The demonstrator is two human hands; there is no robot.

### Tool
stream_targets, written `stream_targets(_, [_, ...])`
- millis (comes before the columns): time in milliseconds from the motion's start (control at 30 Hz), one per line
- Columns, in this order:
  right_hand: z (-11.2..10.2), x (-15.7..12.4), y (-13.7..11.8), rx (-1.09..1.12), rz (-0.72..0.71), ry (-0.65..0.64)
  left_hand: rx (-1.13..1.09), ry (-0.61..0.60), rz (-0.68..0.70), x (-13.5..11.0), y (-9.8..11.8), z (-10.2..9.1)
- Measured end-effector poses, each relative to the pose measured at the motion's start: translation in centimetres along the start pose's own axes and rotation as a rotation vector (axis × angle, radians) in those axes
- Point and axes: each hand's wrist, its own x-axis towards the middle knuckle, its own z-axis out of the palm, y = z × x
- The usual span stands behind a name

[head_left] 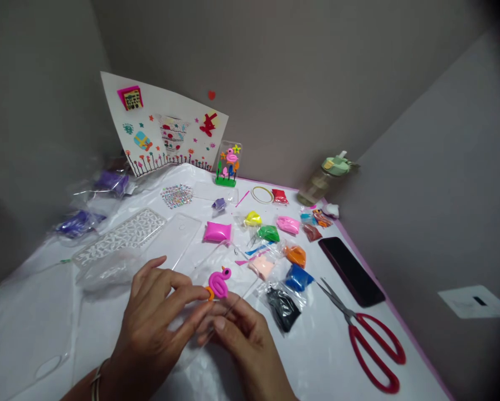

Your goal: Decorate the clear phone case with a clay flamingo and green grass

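White-sheeted table (36, 328) bears all items. Clay packets (217, 232) lie beyond pink clay flamingo (218, 284); red-handled scissors (364, 340) lie right of it. Decorated phone case (228, 164) stands far beyond it, with flamingo, green base and plants. Flamingo in hand: glossy magenta coil, head and neck formed, orange piece at lower left; no base or plants attached. Left hand (158, 317) pinches it between fingertips. Right hand (241, 340) curled just below, near clear plastic case (241, 284); its grip cannot be told.

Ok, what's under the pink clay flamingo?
A clear plastic case lies under the flamingo, with white sheeting showing through it. The case's lower part is hidden behind the left hand and right hand.
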Motion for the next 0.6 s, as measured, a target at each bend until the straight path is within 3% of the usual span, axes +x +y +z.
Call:
stream_targets(233, [0.31, -0.02, -0.31, -0.030, -0.006, 0.012, 0.080, 0.001, 0.026, 0.13, 0.55, -0.30])
stream_targets(433, [-0.03, -0.11, -0.41, 0.021, -0.005, 0.053, 0.040, -0.012, -0.035, 0.34, 0.00, -0.65])
stream_targets(600, [0.04, -0.20, -0.34, 0.018, 0.029, 0.045, 0.034, -0.023, 0.014, 0.34, -0.18, -0.51])
